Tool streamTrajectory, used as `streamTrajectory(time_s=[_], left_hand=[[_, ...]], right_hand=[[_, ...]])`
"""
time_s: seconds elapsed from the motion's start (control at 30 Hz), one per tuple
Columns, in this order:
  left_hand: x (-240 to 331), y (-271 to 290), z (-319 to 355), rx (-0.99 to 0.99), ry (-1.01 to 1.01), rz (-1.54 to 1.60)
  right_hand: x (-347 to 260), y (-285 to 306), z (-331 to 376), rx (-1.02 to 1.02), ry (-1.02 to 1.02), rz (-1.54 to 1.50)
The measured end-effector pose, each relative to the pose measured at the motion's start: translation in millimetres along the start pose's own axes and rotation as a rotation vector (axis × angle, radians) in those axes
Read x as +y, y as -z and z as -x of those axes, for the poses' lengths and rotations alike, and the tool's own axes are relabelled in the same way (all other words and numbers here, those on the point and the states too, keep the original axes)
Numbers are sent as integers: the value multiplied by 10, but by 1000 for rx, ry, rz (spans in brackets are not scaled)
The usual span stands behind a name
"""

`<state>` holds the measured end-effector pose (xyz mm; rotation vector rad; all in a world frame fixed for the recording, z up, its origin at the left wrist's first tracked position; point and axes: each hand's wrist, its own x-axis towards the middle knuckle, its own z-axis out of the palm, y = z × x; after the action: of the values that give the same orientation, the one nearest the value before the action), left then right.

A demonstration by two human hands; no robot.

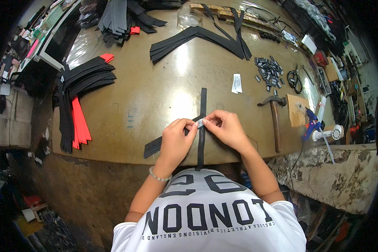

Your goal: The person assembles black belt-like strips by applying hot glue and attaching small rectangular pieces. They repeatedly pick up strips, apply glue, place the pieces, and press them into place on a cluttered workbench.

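Near the table's front edge, a small white label (200,123) is pinched between the fingertips of my left hand (175,137) and my right hand (226,127). It lies over a narrow black strap (203,100) that runs from the table's middle down to its front edge. Wider black strips (152,147) pass slantwise under my left hand and meet the narrow strap below the label. My fingers hide where the strips join. Farther right, two white labels (237,83) lie on the tabletop.
On the right are a hammer (275,122), scissors (295,80), small dark metal clips (269,71), a blue glue gun (311,124) and a white spool (334,133). Black strips (90,77) and red strips (80,124) lie left; more black strips (195,37) lie at the back.
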<state>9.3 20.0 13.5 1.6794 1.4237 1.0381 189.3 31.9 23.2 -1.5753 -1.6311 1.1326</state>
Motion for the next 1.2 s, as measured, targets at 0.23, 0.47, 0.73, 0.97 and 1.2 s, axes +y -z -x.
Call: streamTrajectory(time_s=[0.23,0.47,0.73,0.97,1.2], left_hand=[[-39,-45,-22,20,60,-45],[-64,-49,-21,11,33,-61],[-90,-84,18,36,-36,-120],[-86,-82,40,48,-56,-125],[-116,-116,39,74,-62,-120]], right_hand=[[29,-46,-97,26,-38,42],[56,-40,-126,40,-18,42],[-100,69,324,-98,-139,150],[22,-141,274,202,309,178],[128,54,-278,-73,152,-119]])
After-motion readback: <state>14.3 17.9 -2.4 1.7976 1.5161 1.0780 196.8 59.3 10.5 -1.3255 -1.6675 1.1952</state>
